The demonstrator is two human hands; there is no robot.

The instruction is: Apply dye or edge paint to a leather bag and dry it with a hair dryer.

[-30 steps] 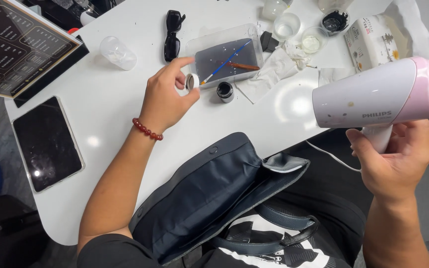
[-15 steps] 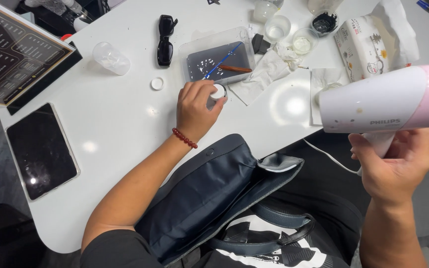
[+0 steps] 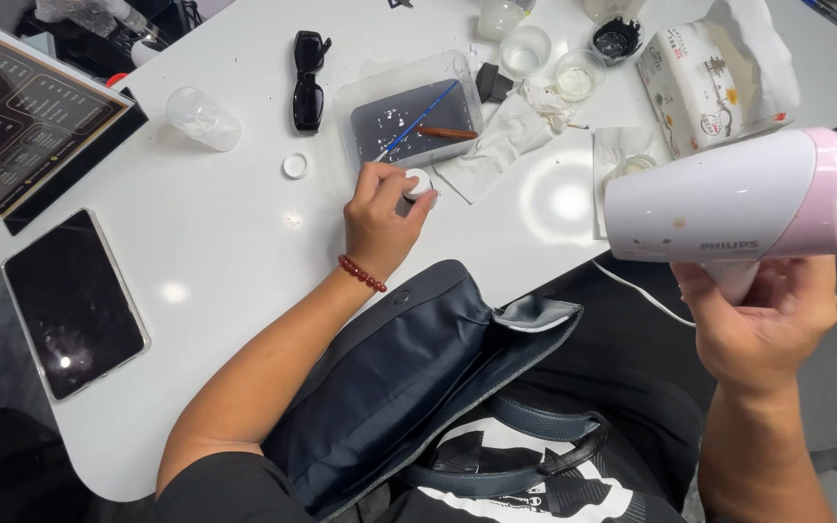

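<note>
Left hand (image 3: 380, 218) pinching small white-capped jar (image 3: 417, 184) on white table (image 3: 196, 242), beside paint tray (image 3: 409, 121) | right hand (image 3: 758, 324) clenched round pink hair dryer (image 3: 728, 199) held off the edge | risk: jar tips, paint spills; dryer cord (image 3: 636, 295) snags dark bag (image 3: 409, 368).

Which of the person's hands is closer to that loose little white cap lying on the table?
Left. The left hand rests on a small white-lidded jar, just right of the white cap. The right hand holds the hair dryer off the table's far right edge.
</note>
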